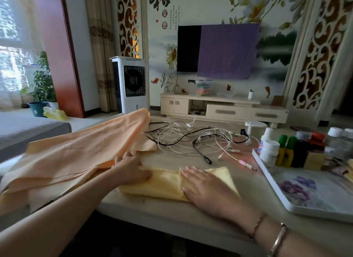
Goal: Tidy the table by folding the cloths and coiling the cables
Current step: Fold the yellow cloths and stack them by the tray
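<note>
Here, the pale surface (172,209) fills the lower middle of the frame, its near edge running across the bottom. The largest thing on it is a peach-orange cloth (80,151), loose and rumpled, spreading from the lower left up toward the centre, where it rises into a soft ridge; part of it hangs off the left edge. Right of it, in the lower right of the frame, sits a white tray (298,205) with a purple flower print, its far end crowded with small bottles and jars (286,151).

In the lower centre lies a yellow cloth (162,186), already folded into a flat, narrow oblong with a crease standing up near its middle. Its fabric looks smooth and thick, with layered edges showing along the near side. Behind it, in the middle of the frame, a tangle of cables (191,140) sprawls uncoiled: thin white leads looped over darker ones, with a black plug and a pink connector trailing toward the tray.

The right hand (202,188) lies flat on the right half of the yellow cloth, fingers straight and close together, pressing down. The left hand (131,168) rests at the cloth's left end, fingers bent over the folded edge and gripping it, where the peach-orange cloth meets it.
</note>
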